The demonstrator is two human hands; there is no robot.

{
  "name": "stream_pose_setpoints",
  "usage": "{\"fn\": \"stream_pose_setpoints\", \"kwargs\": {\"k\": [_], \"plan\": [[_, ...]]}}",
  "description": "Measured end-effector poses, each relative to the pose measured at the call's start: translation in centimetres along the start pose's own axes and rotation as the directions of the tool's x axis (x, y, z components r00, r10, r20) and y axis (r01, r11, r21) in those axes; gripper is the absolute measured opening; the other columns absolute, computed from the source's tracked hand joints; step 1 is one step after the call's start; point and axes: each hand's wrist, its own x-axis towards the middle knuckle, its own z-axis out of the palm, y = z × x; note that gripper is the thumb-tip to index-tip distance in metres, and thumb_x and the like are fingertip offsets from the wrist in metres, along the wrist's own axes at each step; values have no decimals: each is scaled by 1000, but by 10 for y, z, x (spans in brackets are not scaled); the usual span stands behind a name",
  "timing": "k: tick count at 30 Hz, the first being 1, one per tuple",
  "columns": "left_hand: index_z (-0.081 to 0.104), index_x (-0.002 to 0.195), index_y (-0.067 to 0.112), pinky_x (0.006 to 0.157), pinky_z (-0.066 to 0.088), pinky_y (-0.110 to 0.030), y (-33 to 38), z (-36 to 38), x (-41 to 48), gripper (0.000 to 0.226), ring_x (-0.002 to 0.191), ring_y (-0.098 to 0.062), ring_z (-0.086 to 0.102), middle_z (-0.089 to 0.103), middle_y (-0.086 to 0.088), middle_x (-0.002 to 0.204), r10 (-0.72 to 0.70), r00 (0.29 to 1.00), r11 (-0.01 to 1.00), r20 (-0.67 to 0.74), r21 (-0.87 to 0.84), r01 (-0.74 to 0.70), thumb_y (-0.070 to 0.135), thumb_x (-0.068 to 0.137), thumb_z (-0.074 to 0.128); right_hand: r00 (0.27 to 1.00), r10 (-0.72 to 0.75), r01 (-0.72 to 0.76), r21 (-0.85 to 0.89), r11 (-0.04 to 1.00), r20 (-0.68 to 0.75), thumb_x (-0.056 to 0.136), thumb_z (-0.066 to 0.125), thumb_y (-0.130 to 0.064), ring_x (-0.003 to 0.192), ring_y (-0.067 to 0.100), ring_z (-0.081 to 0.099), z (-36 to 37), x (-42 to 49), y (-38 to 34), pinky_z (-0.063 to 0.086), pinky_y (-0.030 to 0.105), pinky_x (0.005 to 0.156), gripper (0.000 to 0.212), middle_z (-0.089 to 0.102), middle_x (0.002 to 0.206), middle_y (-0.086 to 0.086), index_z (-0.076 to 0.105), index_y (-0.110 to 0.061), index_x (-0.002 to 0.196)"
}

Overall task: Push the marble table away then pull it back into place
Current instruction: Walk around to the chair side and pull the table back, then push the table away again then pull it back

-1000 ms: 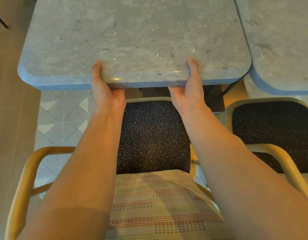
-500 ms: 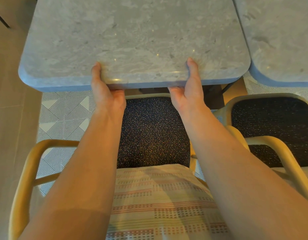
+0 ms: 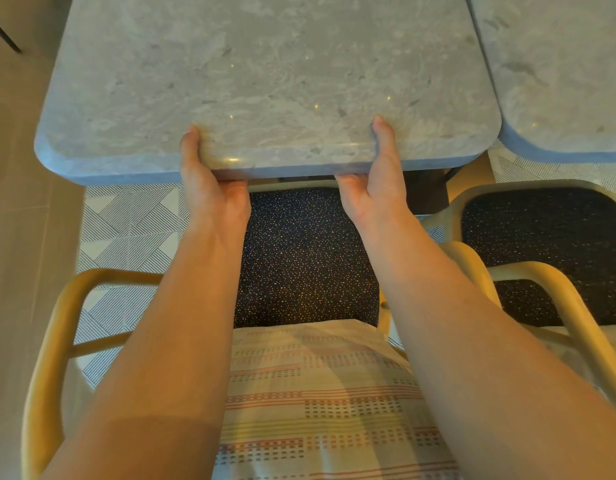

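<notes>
1. Head view: left hand (image 3: pixel 213 188) clamps the near edge of the marble table (image 3: pixel 265 81), thumb on top, fingers tucked under out of sight.
2. Right hand (image 3: pixel 375 188) grips the same edge, thumb up on the slab, fingers hidden beneath.
3. Both forearms stretch straight forward, roughly parallel, with a stretch of table edge between the hands.
4. Table lies directly ahead of the hands, its rounded near corners out to either side of them.
5. Second table (image 3: pixel 559 64) sits beyond the right hand, beside the first; a thin dark gap shows between the two tops, so they look apart.
6. Below and between the wrists: dark speckled seat (image 3: pixel 306 258) of a yellow-framed chair (image 3: pixel 53 341).
7. Another chair (image 3: pixel 541 237) is off to the right of the right forearm.
8. Striped cloth (image 3: pixel 327 403) is between the forearms, nearest the camera.
9. Patterned floor (image 3: pixel 126 216) is left of the left wrist.
</notes>
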Motion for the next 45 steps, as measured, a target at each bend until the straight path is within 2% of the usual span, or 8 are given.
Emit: {"fn": "stream_pose_setpoints", "kwargs": {"k": [5,13,18,23,27,32,37,45], "plan": [[69,119,11,86,67,-40,1,0,-5,21,94,-24,81,83,-6,98,12,1000,1000,-23,27,-11,24,102,70,1000,17,-17,4,1000,-5,96,78,-23,118,28,73,-1,-6,0,60,49,103,35,76,126,9,68,-17,129],[57,141,9,111,55,-48,8,0,-28,40,129,-32,68,71,-14,134,-104,994,994,-28,-20,104,23,105,67,996,83,-83,34,996,23,101,72,-25,135,30,63,2,-33,-5,49,48,118,37,71,132,12,61,-15,135],[29,165,11,121,45,-47,14,-2,-91,70,148,-35,50,49,-17,157,-193,981,972,-29,134,195,33,107,63,968,231,-211,-187,960,96,102,65,-46,150,34,47,-12,-91,-9,40,44,123,79,48,158,23,37,3,158],[39,162,33,118,48,-43,68,32,-163,58,146,-25,54,50,0,162,70,974,913,215,379,-149,52,109,52,975,43,44,-376,926,220,105,60,-44,143,27,55,23,-152,-46,48,35,114,69,54,157,17,42,-2,157],[48,145,44,125,39,-41,105,53,-220,55,150,-14,48,53,14,156,255,823,719,508,469,-512,69,96,50,864,-225,467,-549,694,450,97,65,-46,141,18,58,58,-203,-83,46,33,119,68,59,153,9,50,-9,152],[47,146,41,125,37,-44,139,46,-270,79,154,-14,44,46,6,165,278,575,546,770,366,-754,87,83,58,576,-326,811,-474,344,750,84,69,-75,147,11,51,54,-280,-108,40,33,124,89,55,152,-3,45,-21,150],[42,150,38,128,34,-48,182,32,-329,80,158,-18,39,40,-2,170,210,440,502,873,290,-815,85,86,55,450,-347,892,-428,142,823,95,67,-49,152,18,45,37,-355,-119,36,44,127,72,49,161,9,40,-16,153],[39,150,28,128,33,-51,208,60,-428,91,158,-23,39,42,-7,166,157,229,568,961,102,-817,86,82,59,267,-477,954,-299,9,838,93,63,-70,152,23,46,29,-476,-167,37,40,125,87,50,159,4,41,-13,155]]}}
